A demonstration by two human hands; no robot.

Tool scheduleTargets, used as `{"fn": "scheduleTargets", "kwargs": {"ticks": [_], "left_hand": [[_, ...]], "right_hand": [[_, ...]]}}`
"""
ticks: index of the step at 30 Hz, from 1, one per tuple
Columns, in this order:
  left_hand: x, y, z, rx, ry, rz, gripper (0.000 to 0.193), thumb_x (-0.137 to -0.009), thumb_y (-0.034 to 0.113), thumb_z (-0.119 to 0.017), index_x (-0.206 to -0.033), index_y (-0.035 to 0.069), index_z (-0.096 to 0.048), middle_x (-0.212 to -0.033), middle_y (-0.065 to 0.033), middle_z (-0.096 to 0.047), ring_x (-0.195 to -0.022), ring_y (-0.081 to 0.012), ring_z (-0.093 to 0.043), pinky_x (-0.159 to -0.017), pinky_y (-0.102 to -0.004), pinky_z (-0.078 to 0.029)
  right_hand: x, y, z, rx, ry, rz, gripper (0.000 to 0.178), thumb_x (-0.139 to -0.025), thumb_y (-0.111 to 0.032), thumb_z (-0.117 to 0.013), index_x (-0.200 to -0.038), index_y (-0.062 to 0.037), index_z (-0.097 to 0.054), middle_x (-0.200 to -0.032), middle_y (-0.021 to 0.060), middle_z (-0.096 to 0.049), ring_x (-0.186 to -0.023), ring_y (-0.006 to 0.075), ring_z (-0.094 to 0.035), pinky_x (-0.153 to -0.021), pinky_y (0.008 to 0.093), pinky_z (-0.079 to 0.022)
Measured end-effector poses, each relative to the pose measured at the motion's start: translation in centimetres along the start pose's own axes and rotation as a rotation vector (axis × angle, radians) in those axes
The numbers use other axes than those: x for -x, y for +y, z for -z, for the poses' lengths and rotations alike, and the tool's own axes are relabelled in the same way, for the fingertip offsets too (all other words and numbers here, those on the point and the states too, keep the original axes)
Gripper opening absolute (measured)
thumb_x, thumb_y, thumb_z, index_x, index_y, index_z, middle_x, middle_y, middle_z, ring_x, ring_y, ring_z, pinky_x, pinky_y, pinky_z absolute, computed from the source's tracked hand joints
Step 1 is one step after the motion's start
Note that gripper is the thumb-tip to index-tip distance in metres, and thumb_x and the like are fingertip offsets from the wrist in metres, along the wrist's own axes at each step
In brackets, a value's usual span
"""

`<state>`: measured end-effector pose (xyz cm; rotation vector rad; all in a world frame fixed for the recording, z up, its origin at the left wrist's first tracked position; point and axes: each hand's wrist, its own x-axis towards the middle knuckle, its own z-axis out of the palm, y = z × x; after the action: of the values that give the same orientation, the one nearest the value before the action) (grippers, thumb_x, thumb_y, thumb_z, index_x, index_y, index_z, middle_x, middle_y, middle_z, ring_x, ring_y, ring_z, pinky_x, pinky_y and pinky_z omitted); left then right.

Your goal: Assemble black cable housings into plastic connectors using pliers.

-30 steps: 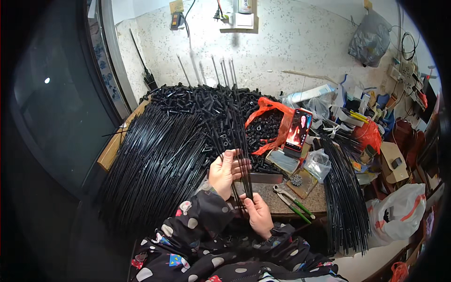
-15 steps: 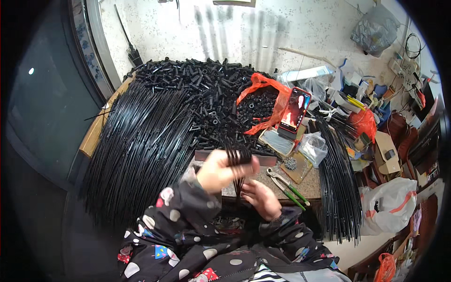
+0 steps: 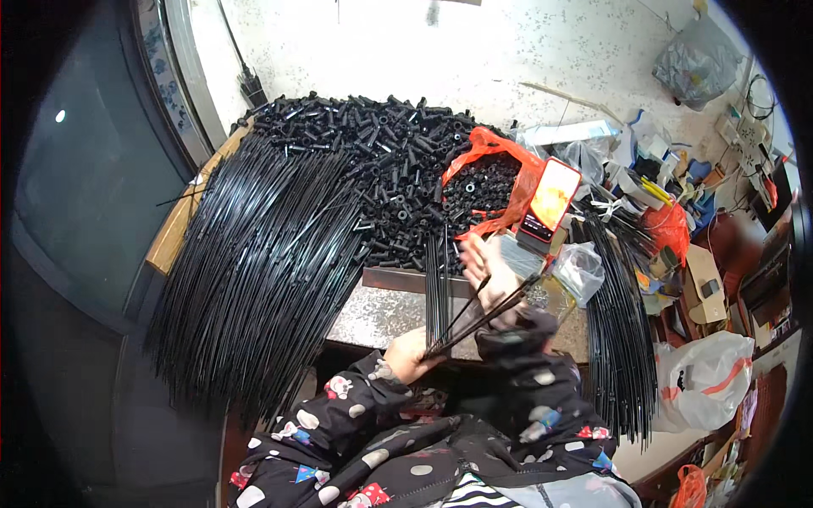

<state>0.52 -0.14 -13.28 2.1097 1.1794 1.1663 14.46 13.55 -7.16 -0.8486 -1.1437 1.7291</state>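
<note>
My left hand (image 3: 411,356) is closed round the lower ends of a bunch of thin black rods (image 3: 436,296) at the table's front edge. Some of the rods stand upright, and others fan out to the right. Just right of them, my right hand (image 3: 495,275) is raised with its fingers stretched out, slightly blurred by motion. The fanned rods cross in front of its palm and wrist. Behind both hands lies a heap of short black tubular parts (image 3: 398,169). A red plastic bag (image 3: 529,182), open at the top, holds small black ring-like pieces.
Long black rods (image 3: 262,245) cover the left of the table; another bundle (image 3: 618,339) hangs over its right edge. A lit phone (image 3: 552,199) stands by the red bag, near a clear plastic bag (image 3: 580,273). A white bag (image 3: 707,377) sits at far right, below clutter.
The rods have gone from a bunch held higher up to a fan spread above my left hand. My left hand has moved down; my right hand has risen. The view has shifted slightly.
</note>
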Motion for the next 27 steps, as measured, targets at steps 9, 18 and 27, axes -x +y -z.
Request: {"fn": "scheduleTargets", "kwargs": {"ticks": [9,18,27], "left_hand": [[-1.8,1.3,2.2,-0.576,-0.407,-0.064,0.093,-0.056,0.032,-0.072,-0.134,0.011,-0.026,-0.138,-0.0210,-0.019,-0.129,-0.0377,-0.016,-0.098,-0.0574,-0.019],[-1.6,-2.9,0.7,-0.522,-0.665,-0.744,0.039,-0.063,0.019,-0.056,-0.102,0.011,-0.056,-0.127,-0.0090,-0.043,-0.125,-0.0275,-0.032,-0.103,-0.0517,-0.019],[-2.8,-3.8,-0.3,-0.298,-0.578,-0.608,0.042,-0.072,0.025,-0.054,-0.112,0.012,-0.053,-0.134,-0.0110,-0.036,-0.125,-0.0247,-0.033,-0.103,-0.0437,-0.023]], "right_hand": [[9.7,-0.2,0.6,-0.059,-0.263,0.025,0.087,-0.083,-0.065,-0.009,-0.102,0.0065,-0.055,-0.095,0.0206,-0.060,-0.094,0.0307,-0.057,-0.086,0.0407,-0.043],[-0.1,6.0,0.0,-0.522,-0.413,-0.393,0.055,-0.089,-0.050,-0.033,-0.113,-0.0029,-0.045,-0.106,0.0188,-0.054,-0.094,0.0293,-0.056,-0.078,0.0414,-0.047],[3.2,5.3,1.7,0.179,0.124,-0.286,0.042,-0.090,-0.036,-0.043,-0.106,0.0022,-0.053,-0.097,0.0106,-0.060,-0.083,0.0179,-0.059,-0.071,0.0286,-0.048]]}}
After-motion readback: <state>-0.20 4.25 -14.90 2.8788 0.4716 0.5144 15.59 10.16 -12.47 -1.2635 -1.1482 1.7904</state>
